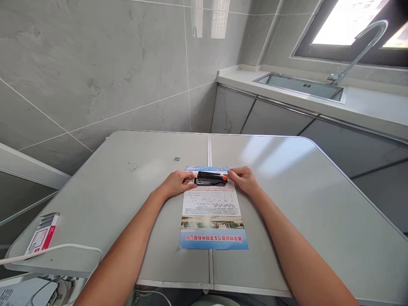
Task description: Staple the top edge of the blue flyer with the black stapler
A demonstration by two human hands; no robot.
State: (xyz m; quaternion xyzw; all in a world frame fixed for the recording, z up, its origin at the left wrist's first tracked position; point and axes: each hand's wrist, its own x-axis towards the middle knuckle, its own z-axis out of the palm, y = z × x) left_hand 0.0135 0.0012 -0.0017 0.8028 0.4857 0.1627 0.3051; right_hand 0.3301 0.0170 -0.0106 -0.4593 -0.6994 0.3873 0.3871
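Note:
A black stapler [211, 179] with an orange part at its right end lies across the upper part of a printed flyer [212, 208]. The flyer has blue bands and dark text, and its lettering appears upside down. My left hand [178, 183] closes its thumb and fingers on the stapler's left end. At the other end, by the orange part, my right hand [242, 177] grips the stapler with pinched fingers. Just beyond the flyer, small strips of staples [177, 159] rest on the table.
The light grey table [274, 221] has a seam down its middle. At the left edge are a red and white box [43, 233] and a white cable [73, 245]. Behind to the right, a counter holds a sink [296, 85] and a curved faucet [360, 55].

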